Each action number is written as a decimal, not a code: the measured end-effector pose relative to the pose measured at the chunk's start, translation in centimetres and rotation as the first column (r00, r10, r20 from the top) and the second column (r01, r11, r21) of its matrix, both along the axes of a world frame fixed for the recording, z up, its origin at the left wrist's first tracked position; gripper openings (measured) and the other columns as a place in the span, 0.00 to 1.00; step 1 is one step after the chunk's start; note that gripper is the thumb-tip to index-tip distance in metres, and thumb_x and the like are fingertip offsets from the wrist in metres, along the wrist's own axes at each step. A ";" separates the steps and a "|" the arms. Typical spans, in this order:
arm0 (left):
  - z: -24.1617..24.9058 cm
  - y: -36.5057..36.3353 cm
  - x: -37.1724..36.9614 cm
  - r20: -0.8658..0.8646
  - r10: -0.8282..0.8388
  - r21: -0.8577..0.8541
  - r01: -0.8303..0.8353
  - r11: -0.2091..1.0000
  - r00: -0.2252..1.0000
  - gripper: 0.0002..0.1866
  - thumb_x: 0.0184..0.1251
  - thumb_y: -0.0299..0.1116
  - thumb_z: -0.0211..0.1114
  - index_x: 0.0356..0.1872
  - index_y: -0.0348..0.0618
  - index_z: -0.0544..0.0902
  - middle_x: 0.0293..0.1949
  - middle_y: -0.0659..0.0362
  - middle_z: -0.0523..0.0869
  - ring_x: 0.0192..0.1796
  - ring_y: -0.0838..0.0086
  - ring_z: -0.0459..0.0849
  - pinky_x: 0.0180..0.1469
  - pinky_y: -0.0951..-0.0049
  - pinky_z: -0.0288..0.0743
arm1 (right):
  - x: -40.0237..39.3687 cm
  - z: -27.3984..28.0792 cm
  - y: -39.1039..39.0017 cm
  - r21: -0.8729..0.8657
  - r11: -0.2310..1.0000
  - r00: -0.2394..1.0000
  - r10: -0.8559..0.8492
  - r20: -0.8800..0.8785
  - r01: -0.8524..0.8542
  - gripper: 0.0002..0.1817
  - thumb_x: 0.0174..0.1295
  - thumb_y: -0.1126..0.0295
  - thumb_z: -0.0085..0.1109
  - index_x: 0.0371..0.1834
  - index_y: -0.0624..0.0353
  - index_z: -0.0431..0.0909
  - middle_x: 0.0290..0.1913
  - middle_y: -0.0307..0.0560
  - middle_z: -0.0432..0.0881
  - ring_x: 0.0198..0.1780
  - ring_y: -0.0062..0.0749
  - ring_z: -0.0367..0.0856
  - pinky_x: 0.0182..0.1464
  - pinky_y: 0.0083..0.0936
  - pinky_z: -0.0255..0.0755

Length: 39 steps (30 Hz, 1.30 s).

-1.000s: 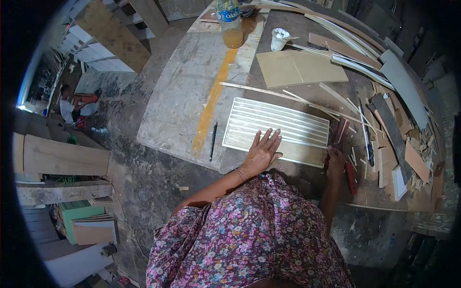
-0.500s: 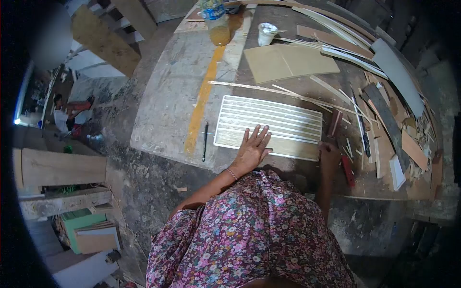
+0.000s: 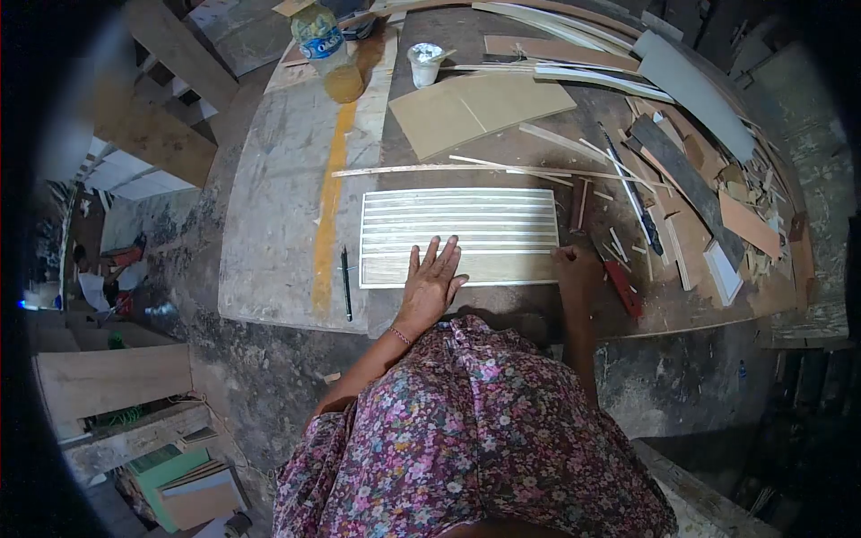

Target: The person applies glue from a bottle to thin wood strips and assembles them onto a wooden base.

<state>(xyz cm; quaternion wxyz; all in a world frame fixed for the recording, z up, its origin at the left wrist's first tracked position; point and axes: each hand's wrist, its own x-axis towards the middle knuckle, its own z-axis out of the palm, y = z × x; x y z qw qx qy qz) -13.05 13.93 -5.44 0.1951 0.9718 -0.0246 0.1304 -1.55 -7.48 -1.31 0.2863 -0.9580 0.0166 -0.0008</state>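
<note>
Left hand (image 3: 429,289) on slatted panel (image 3: 489,231), right hand (image 3: 577,269) at its right edge

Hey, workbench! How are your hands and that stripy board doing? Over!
Left hand spread on the striped board. Right hand curled at its right edge, grip unclear. Loose sticks lie past the far edge.

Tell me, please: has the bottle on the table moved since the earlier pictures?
No. The bottle still stands at the far end of the orange stripe; the whole view has shifted.
</note>
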 end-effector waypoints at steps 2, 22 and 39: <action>0.0 0.0 0.0 0.009 -0.003 0.002 0.003 1.000 1.000 0.24 0.57 0.40 0.56 0.53 0.37 0.70 0.62 0.56 0.63 0.65 0.59 0.56 0.63 0.50 0.44 | 0.3 -0.6 -0.2 -0.015 1.000 0.999 0.018 0.029 -0.017 0.13 0.45 0.60 0.62 0.27 0.58 0.80 0.25 0.50 0.80 0.29 0.39 0.79 0.34 0.30 0.70; -0.1 0.6 -2.1 -0.057 0.254 0.161 -0.242 0.957 0.965 0.31 0.59 0.52 0.51 0.60 0.43 0.63 0.63 0.36 0.49 0.64 0.38 0.46 0.58 0.36 0.37 | 1.3 -2.2 -0.8 0.094 0.996 0.999 0.016 -0.038 -0.012 0.12 0.43 0.63 0.64 0.24 0.61 0.79 0.22 0.47 0.80 0.25 0.32 0.78 0.31 0.27 0.69; 0.0 0.7 -2.7 -0.076 0.302 0.216 -0.280 0.936 0.950 0.30 0.60 0.53 0.50 0.60 0.46 0.64 0.62 0.34 0.51 0.63 0.36 0.47 0.57 0.37 0.42 | 1.3 -2.8 -1.6 0.031 0.993 0.990 0.111 0.085 -0.114 0.10 0.48 0.66 0.58 0.28 0.61 0.80 0.25 0.50 0.80 0.29 0.35 0.80 0.33 0.27 0.70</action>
